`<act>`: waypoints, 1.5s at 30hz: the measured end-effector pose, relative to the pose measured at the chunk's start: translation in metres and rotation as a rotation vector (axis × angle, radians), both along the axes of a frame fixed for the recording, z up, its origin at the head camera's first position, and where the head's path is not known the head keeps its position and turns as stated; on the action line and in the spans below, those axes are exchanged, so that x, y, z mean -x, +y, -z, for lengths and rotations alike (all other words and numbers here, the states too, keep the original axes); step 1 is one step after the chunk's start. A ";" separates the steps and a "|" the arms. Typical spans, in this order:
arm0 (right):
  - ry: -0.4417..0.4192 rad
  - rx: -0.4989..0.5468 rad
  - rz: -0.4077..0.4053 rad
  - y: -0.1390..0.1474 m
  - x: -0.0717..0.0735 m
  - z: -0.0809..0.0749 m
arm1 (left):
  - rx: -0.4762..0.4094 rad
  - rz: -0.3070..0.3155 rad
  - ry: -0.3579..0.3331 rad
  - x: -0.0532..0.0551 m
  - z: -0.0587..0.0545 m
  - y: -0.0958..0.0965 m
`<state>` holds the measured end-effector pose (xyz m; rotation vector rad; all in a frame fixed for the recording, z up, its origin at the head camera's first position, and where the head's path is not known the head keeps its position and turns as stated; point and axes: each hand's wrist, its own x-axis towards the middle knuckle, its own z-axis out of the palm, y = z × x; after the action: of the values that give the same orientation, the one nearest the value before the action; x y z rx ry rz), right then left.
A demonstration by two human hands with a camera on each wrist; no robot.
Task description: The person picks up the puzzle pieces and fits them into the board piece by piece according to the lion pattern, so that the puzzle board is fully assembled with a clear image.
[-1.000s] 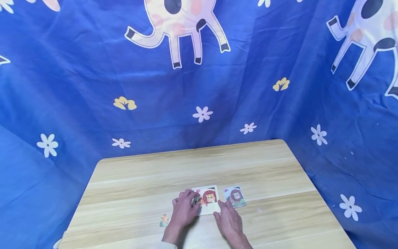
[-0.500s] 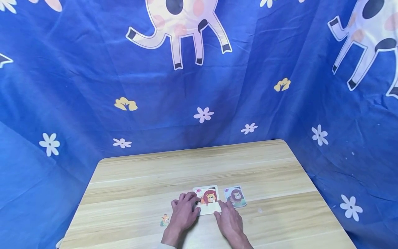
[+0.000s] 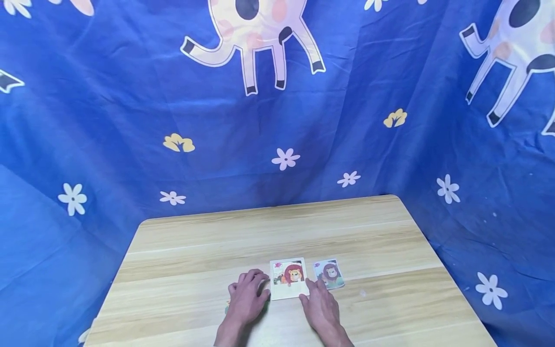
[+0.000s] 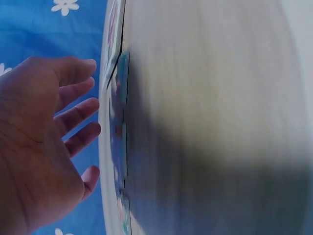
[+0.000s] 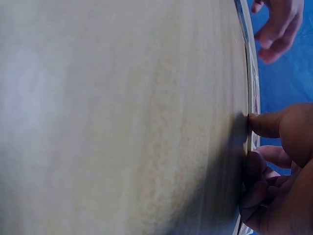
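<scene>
A white-framed puzzle board (image 3: 288, 290) lies flat on the table, with a red-maned lion in its upper part and plain white below. My right hand (image 3: 321, 308) holds its lower right corner, thumb at the near edge and index finger at the right side. Left of the board, my left hand (image 3: 246, 300) hovers with relaxed, spread fingers above several puzzle pieces (image 4: 124, 147). Those pieces lie flat and are mostly hidden under the hand in the head view. Nothing shows between the left fingers.
A lion picture card (image 3: 331, 275) lies just right of the board. A small clear scrap (image 3: 363, 293) sits farther right on the wooden table (image 3: 195, 250). Blue patterned cloth (image 3: 243, 178) hangs behind the table and along its sides.
My left hand has drawn back leftward off the board, uncovering its left side, and now covers the piece at the left. The right hand stays at the board's corner.
</scene>
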<state>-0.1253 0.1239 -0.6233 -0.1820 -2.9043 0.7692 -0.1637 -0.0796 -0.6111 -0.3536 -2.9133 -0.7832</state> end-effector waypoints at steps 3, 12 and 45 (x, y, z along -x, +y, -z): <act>-0.012 0.000 0.006 0.000 0.000 0.000 | -0.004 -0.015 -0.025 -0.004 -0.003 -0.009; -0.030 0.007 0.013 0.001 -0.003 0.001 | -0.035 -0.092 -0.091 -0.017 -0.001 -0.034; -0.006 0.005 0.000 0.002 -0.003 0.000 | 0.022 -0.126 -0.078 -0.043 0.005 -0.082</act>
<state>-0.1218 0.1262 -0.6238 -0.1844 -2.9081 0.7769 -0.1203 -0.1618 -0.6158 -0.1429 -2.9834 -0.7642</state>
